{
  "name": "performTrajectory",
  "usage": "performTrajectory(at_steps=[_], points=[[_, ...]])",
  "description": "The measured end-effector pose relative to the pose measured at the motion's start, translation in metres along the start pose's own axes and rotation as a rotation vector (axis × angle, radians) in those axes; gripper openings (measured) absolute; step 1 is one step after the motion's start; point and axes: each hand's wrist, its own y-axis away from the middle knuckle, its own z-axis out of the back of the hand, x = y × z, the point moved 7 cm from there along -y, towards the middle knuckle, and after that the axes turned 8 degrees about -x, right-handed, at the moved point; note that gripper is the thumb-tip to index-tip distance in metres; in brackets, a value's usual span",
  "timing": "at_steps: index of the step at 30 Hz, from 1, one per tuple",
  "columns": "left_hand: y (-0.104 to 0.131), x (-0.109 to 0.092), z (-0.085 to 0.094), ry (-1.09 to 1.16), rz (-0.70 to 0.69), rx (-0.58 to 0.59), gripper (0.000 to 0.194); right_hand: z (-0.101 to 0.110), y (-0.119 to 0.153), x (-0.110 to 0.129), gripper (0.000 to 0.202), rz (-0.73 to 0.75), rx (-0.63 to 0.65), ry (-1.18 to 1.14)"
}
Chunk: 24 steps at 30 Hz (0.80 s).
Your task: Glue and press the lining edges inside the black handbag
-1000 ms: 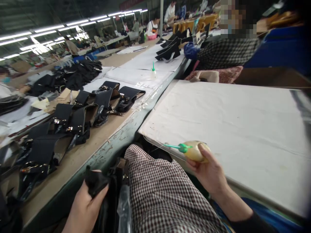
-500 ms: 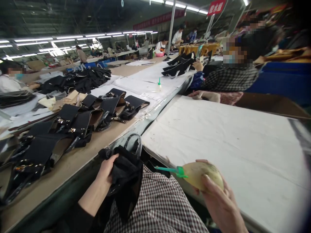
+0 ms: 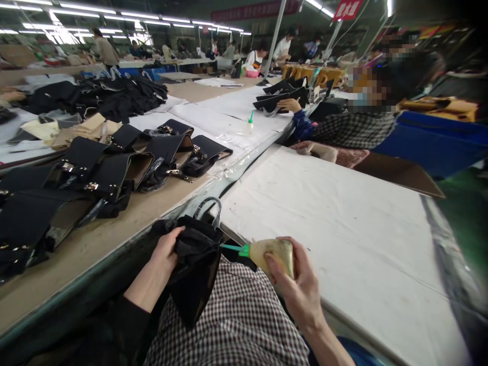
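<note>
My left hand point(image 3: 165, 254) grips a black bag point(image 3: 198, 259) over my lap, its thumb on top of the bunched black fabric. A plastic-wrapped handle point(image 3: 210, 206) loops up from the bag's far side. My right hand point(image 3: 295, 277) is closed around a yellowish squeeze glue bottle point(image 3: 272, 255), which lies sideways with its thin green nozzle point(image 3: 232, 247) pointing left. The nozzle tip is at the bag's right edge; whether it touches cannot be made out. Checked cloth point(image 3: 232, 315) covers my lap below the bag.
Several black bags with metal clasps point(image 3: 118, 173) stand on the brown table at left. Another green-tipped bottle point(image 3: 249, 123) stands farther back. A white-covered table point(image 3: 335, 218) lies at right. A co-worker's hand point(image 3: 290, 105) touches black pieces there; blue bins point(image 3: 446, 137) sit behind.
My right hand has moved left with the glue bottle, bringing its nozzle up to the bag's edge. The left hand keeps its hold on the bag. The camera view has shifted slightly.
</note>
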Motion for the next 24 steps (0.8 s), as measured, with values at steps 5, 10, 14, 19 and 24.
performTrajectory(at_steps=[5,10,14,19,24], points=[[-0.001,0.000,0.000,0.050,-0.024,-0.018,0.011,-0.005,-0.005,0.012,0.048,0.124,-0.043,0.129],[-0.002,0.001,0.001,0.079,-0.038,-0.018,0.007,-0.008,-0.004,0.014,0.044,0.145,-0.002,0.173],[-0.001,-0.001,0.000,0.096,-0.048,-0.035,0.004,-0.011,0.002,0.009,0.043,0.141,0.061,0.190],[0.000,-0.002,-0.001,0.092,-0.066,-0.038,0.006,-0.016,0.011,-0.005,0.047,0.096,0.135,0.210],[-0.004,-0.001,-0.001,0.090,-0.070,-0.028,0.004,-0.022,0.018,-0.014,0.051,0.064,0.180,0.235]])
